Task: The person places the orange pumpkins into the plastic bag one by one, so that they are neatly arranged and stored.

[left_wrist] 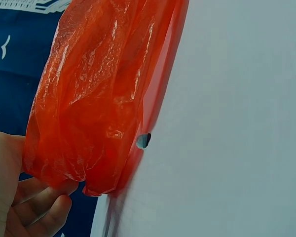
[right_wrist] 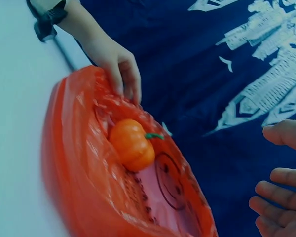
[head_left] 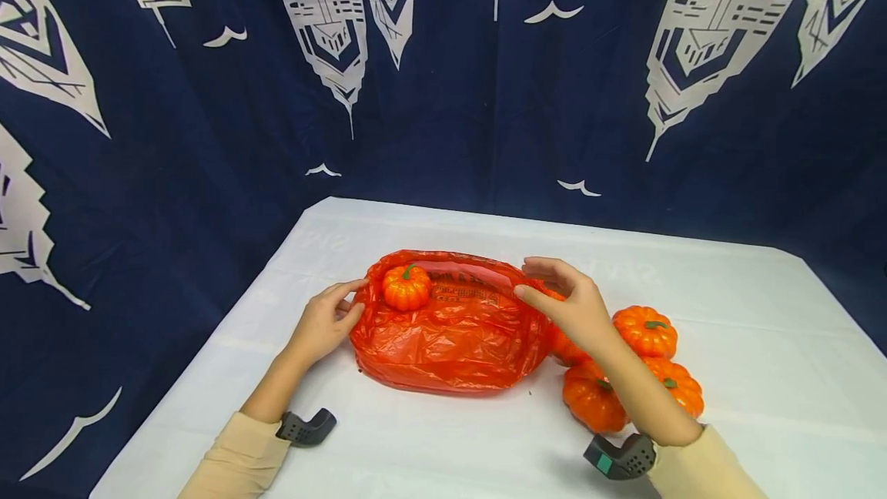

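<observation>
A red plastic bag (head_left: 443,353) lies on the table with its mouth spread open. Inside, near its left end, sits a small orange toy pumpkin (head_left: 406,288) with a green stem. My left hand (head_left: 326,322) pinches the bag's left rim between thumb and fingers; the left wrist view shows that hand's fingers (left_wrist: 44,207) partly behind the plastic. Over the bag's right end is my right hand (head_left: 568,303), its fingers apart and holding nothing. In the right wrist view, the same hand (right_wrist: 286,187) appears separate from the bag, palm showing.
Several more toy pumpkins are clustered right of the bag, among them one at the back (head_left: 644,332) and one in front (head_left: 594,397). My right forearm passes over them. A white cloth covers the table (head_left: 430,445); a dark blue patterned curtain (head_left: 443,122) hangs behind.
</observation>
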A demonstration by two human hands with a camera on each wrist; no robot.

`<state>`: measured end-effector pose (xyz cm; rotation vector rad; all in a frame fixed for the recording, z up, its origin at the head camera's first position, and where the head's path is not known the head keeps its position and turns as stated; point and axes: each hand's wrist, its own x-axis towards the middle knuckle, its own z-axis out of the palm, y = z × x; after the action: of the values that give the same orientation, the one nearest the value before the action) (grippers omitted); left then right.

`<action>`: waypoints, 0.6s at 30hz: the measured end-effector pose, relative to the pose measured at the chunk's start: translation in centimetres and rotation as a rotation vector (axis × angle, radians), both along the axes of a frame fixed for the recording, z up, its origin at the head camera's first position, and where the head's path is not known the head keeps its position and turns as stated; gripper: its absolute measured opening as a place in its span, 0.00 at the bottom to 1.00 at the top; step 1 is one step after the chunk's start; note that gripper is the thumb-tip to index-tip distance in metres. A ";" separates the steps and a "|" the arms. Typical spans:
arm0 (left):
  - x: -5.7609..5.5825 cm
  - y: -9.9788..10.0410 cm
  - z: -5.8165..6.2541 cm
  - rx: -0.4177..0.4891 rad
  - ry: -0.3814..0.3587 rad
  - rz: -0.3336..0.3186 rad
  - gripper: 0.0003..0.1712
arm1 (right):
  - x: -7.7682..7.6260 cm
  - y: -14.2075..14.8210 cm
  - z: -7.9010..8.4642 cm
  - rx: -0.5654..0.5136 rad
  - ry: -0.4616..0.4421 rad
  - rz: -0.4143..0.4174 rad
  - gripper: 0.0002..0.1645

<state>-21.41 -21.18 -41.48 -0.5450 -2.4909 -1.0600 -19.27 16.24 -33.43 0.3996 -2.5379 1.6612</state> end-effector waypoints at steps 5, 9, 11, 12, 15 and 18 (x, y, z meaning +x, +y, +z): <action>0.0 0.0 -0.1 -0.003 -0.008 0.011 0.23 | 0.5 1.8 0.1 0.000 0.016 -0.034 0.31; 0.0 -0.1 -0.2 -0.002 -0.009 0.009 0.23 | 1.0 3.2 -0.1 0.008 0.041 -0.046 0.30; 0.0 -0.1 -0.2 -0.002 -0.007 0.005 0.22 | 1.2 4.0 -0.2 0.017 0.059 -0.050 0.29; 0.0 -0.1 -0.2 -0.002 -0.004 0.003 0.22 | 1.3 4.4 -0.2 0.020 0.069 -0.050 0.28; 0.0 -0.1 -0.2 -0.002 -0.003 0.002 0.22 | 1.6 5.5 -0.3 0.018 0.099 -0.047 0.26; 0.0 0.0 0.0 -0.002 -0.009 0.003 0.23 | 1.8 6.6 -0.2 0.027 0.108 -0.056 0.26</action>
<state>-21.43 -21.22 -41.51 -0.5374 -2.5000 -1.0617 -17.43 22.83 -33.67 0.4044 -2.4726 1.5435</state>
